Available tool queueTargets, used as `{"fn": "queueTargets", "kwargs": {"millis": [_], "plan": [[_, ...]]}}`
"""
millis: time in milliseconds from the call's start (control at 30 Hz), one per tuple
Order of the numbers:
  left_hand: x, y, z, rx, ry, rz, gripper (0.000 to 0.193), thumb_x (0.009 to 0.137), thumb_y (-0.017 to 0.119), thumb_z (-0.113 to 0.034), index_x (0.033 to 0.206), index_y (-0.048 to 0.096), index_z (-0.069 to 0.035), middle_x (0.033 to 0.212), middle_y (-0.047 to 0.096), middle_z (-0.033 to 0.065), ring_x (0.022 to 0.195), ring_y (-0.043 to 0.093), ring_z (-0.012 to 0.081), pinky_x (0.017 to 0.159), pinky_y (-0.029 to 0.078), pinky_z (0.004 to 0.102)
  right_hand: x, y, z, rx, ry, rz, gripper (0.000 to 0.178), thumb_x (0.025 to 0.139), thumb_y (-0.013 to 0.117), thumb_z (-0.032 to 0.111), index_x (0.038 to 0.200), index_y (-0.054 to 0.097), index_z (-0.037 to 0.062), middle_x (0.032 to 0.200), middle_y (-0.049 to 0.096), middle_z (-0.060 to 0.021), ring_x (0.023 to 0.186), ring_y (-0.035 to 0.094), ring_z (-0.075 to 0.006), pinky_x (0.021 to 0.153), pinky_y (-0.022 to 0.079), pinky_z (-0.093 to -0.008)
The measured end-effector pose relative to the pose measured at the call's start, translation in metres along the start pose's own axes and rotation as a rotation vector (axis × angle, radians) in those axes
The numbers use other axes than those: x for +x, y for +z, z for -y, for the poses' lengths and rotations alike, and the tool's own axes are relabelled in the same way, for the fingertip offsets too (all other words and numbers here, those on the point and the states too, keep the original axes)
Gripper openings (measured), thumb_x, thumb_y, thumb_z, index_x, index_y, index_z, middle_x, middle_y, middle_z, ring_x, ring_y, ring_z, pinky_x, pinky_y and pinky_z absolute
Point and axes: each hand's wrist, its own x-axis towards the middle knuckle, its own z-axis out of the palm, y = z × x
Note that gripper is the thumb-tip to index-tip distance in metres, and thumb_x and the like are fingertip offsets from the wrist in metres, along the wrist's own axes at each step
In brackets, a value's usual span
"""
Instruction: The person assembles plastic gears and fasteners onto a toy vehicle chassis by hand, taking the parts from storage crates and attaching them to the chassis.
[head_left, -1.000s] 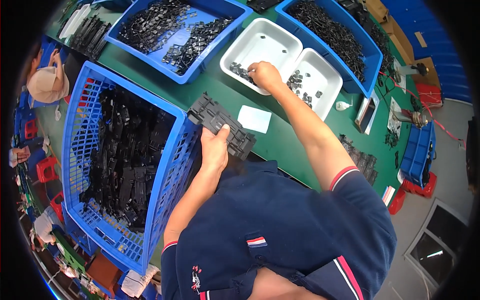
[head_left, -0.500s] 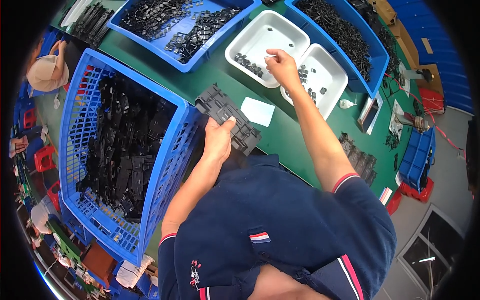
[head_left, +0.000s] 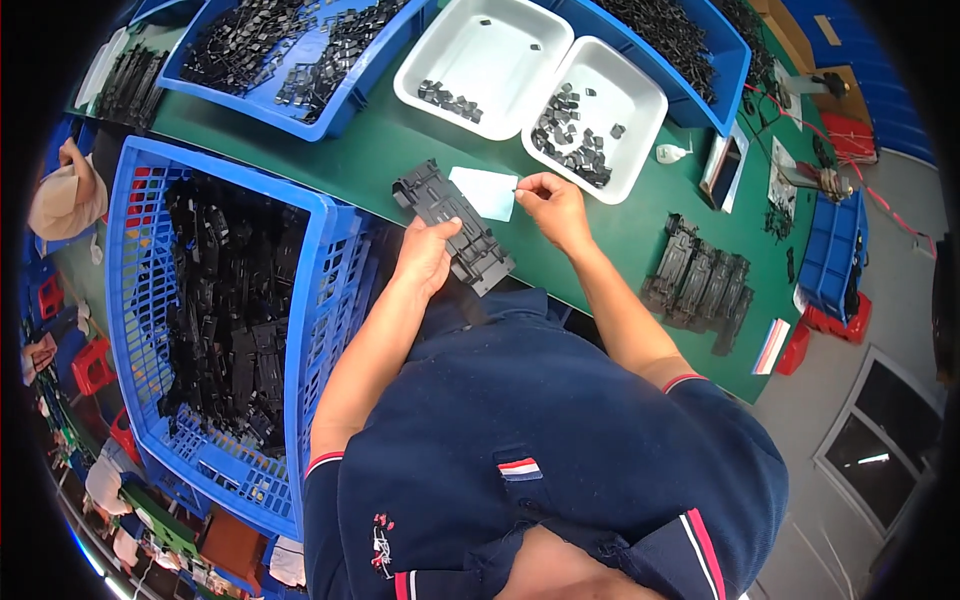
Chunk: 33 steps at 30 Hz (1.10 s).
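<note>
A long black molded plastic part with ribs and clips is gripped in my left hand, thumb on top, above the table's near edge. My right hand is closed in a pinch to its right; a tiny dark piece shows at the fingertips, too small to name. Between the two lies a pale blue sheet of paper on the green table. Beyond my right hand stand two white trays, the right tray and the left tray, holding small black pieces.
A blue crate full of black parts stands at left. Blue bins, one far left and one far right, hold small black parts. Several black molded parts lie at right, near a small white bottle. A person sits at far left.
My right hand has come back from over the white trays toward the black part, fingers pinched. The left hand still holds the part. The whole view has shifted somewhat.
</note>
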Motion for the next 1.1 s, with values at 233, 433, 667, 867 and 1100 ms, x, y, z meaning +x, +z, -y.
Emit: {"fn": "queueTargets", "kwargs": {"millis": [233,433,667,867,1100], "plan": [[0.004,0.000,0.006,0.034,0.011,-0.040,0.030,0.085,0.051,0.007,0.114,0.050,0.001,0.108,0.060,0.0126,0.099,0.060,0.0257,0.090,0.049,0.0410,0.008,0.017,-0.004,-0.043,0.020,-0.046,0.017,0.077,0.065,0.011,0.090,0.069,0.0012,0.078,0.068,-0.0097,0.069,0.063,-0.0140,0.068,0.051,-0.0282],[0.007,-0.003,0.008,0.066,0.007,-0.066,0.027,0.085,0.052,0.006,0.111,0.050,0.000,0.108,0.060,0.0121,0.098,0.060,0.0257,0.089,0.049,0.0411,0.006,0.027,-0.005,-0.143,-0.062,-0.080,0.017,0.077,0.062,0.009,0.091,0.068,-0.0002,0.079,0.068,-0.0141,0.071,0.066,-0.0204,0.069,0.052,-0.0312],[0.006,-0.002,0.008,0.052,0.004,-0.058,0.028,0.084,0.053,0.006,0.112,0.050,0.000,0.108,0.060,0.0119,0.101,0.059,0.0252,0.091,0.048,0.0409,0.009,0.033,-0.013,-0.169,-0.133,-0.103,0.016,0.077,0.060,0.009,0.088,0.068,-0.0006,0.080,0.067,-0.0178,0.074,0.066,-0.0278,0.072,0.052,-0.0353],[0.006,-0.002,0.010,0.051,0.014,-0.064,0.029,0.084,0.053,0.006,0.112,0.051,0.000,0.108,0.060,0.0117,0.101,0.059,0.0253,0.092,0.047,0.0413,0.004,0.029,0.000,-0.357,-0.227,-0.118,0.014,0.078,0.059,0.010,0.086,0.066,0.0003,0.087,0.065,-0.0189,0.082,0.063,-0.0343,0.078,0.050,-0.0411],[-0.002,-0.001,0.006,0.041,0.035,0.019,0.033,0.083,0.053,0.008,0.115,0.047,0.001,0.112,0.058,0.0119,0.105,0.056,0.0220,0.094,0.043,0.0348,-0.019,0.017,0.035,-0.144,-0.595,-0.195,0.011,0.078,0.062,-0.002,0.088,0.064,0.0027,0.084,0.062,-0.0129,0.074,0.061,-0.0259,0.065,0.050,-0.0323]]}}
